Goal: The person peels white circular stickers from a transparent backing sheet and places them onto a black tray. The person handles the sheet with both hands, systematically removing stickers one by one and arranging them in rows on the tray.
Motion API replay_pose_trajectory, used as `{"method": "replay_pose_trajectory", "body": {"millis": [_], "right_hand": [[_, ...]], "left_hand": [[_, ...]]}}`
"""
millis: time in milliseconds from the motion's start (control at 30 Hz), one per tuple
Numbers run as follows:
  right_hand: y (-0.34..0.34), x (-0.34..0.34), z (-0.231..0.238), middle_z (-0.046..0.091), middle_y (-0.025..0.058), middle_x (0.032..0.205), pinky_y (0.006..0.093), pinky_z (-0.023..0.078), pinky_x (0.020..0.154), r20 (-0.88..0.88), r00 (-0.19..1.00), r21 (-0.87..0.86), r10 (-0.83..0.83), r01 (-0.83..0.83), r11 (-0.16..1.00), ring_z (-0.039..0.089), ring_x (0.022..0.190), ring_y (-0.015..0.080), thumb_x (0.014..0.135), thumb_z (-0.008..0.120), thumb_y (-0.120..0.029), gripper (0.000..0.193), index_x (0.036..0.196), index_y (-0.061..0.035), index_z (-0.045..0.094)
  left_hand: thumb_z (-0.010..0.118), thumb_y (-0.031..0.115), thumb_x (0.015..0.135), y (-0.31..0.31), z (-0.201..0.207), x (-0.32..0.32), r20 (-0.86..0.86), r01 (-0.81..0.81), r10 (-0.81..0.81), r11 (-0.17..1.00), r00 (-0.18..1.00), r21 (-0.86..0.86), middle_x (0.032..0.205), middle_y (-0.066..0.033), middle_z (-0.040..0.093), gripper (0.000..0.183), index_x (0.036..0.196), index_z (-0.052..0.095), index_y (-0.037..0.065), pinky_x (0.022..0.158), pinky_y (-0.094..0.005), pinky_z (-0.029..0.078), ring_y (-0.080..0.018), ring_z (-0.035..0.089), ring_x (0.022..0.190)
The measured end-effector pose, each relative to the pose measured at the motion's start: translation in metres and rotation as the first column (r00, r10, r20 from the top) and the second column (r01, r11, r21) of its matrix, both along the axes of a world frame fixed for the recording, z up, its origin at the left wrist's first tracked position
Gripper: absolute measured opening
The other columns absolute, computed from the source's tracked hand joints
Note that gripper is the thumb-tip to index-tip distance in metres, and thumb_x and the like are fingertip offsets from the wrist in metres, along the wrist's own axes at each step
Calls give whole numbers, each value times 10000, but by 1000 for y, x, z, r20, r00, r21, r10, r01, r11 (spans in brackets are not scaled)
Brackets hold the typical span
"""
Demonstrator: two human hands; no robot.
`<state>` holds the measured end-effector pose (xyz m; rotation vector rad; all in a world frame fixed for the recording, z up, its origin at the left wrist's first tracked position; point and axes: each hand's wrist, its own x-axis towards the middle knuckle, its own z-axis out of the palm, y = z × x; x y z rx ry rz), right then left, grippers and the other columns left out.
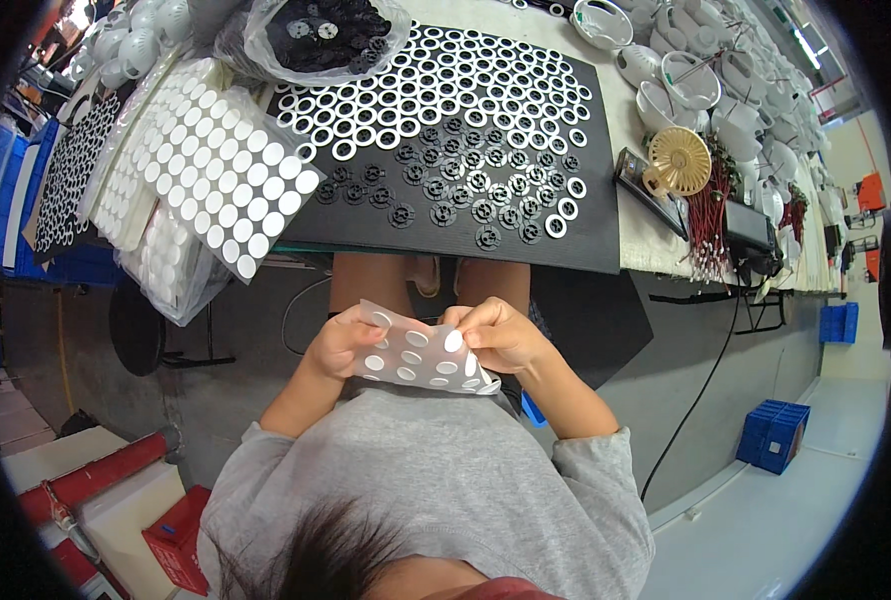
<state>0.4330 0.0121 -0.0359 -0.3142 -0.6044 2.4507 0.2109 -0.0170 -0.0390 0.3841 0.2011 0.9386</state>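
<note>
A translucent backing sheet of round white stickers [428, 366] is held up in front of my body, below the table's front edge. Its left end is gripped by my left hand [342, 345], thumb on top. At the upper right corner, my right hand [507, 338] has thumb and fingers pinched on the sheet. A brighter round sticker [454, 341] shows right at those fingertips; whether it is lifted off the backing I cannot tell. The sheet's lower right edge curls up. On the table beyond lie black notched discs [444, 213] and white rings with black centres [365, 134].
A black mat [586, 235] carries the discs and rings. More sticker sheets [211, 180] are stacked at left. A plastic bag of black parts [316, 45] stands behind. White lamp-like shells [691, 80], a cream fluted dish [680, 161] and red wires [709, 225] crowd the right.
</note>
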Motion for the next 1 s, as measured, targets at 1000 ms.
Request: {"method": "replay_pose_trajectory", "body": {"millis": [1000], "right_hand": [[6, 5, 39, 611, 105, 810, 246, 440, 666, 268, 941, 395, -207, 89, 914, 566, 743, 143, 764, 625, -58, 98, 802, 27, 657]], "left_hand": [[510, 131, 783, 9, 11, 2, 135, 14, -28, 995, 990, 104, 1013, -261, 565, 385, 1042, 507, -154, 818, -367, 464, -296, 588, 926]]}}
